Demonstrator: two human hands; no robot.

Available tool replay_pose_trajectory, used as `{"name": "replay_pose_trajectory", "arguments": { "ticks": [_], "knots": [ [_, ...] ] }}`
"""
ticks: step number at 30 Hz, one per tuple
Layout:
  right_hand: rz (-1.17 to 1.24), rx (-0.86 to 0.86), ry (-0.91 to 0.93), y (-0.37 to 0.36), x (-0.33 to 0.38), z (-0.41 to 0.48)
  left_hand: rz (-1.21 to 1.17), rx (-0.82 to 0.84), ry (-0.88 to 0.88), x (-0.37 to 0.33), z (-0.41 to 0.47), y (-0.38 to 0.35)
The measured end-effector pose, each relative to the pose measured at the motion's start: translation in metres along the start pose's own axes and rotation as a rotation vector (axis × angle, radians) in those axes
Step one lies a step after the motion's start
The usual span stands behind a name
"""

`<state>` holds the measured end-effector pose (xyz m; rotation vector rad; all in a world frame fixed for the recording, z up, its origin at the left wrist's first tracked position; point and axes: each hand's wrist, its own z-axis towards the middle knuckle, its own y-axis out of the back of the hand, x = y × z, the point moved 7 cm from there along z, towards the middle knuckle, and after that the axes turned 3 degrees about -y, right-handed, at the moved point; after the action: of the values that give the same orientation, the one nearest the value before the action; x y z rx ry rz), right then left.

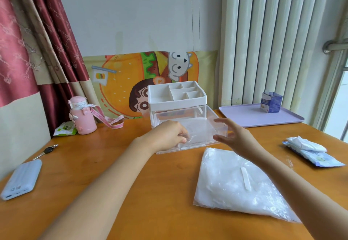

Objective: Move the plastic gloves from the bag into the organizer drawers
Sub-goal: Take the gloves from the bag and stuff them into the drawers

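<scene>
Looks like the drawer step: pulling out or steadying the clear drawer [192, 132] at the bottom of the organizer [177, 96]. Grips the drawer's front edge with the left hand [167, 136], fingers curled round it. Holds the right hand [239, 140] open in the air just beside the drawer's right front corner, fingers spread, gripping nothing. Cannot tell about gloves already inside; something pale in there, maybe.

Leaves the bag of plastic gloves [237, 185] flat on the wooden table [150, 192], just in front of the organizer, under the right arm, touched by neither hand.

Next, probably: reach for the bag with the right hand, open it, pinch some gloves, lift them over the drawer's low front and drop them in. Calls for a soft, sure pinch, with plastic this thin and slippery. Calls for the left hand on the drawer too, to stop the light organizer from sliding.

Left side of the table: a pink bottle [82, 117], a green packet [65, 129], a key [48, 149], a pale blue power bank [21, 179]. Right side: a purple tray [244, 117] with 1 small blue carton [271, 102] on it, and a pack of wipes [312, 155]. Behind: a burger cartoon cloth [120, 81], a red curtain [18, 51], tall white ribs [273, 42] like a radiator.
</scene>
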<state>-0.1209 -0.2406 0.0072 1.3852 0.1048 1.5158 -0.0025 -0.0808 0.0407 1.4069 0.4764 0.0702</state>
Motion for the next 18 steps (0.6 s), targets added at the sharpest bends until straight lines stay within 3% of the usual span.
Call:
{"name": "replay_pose_trajectory", "arguments": {
  "ticks": [18],
  "knots": [
    [-0.034,0.104,0.077,-0.005,0.009,0.023,0.000,-0.050,0.038,0.020,0.008,0.012]
  ]
}}
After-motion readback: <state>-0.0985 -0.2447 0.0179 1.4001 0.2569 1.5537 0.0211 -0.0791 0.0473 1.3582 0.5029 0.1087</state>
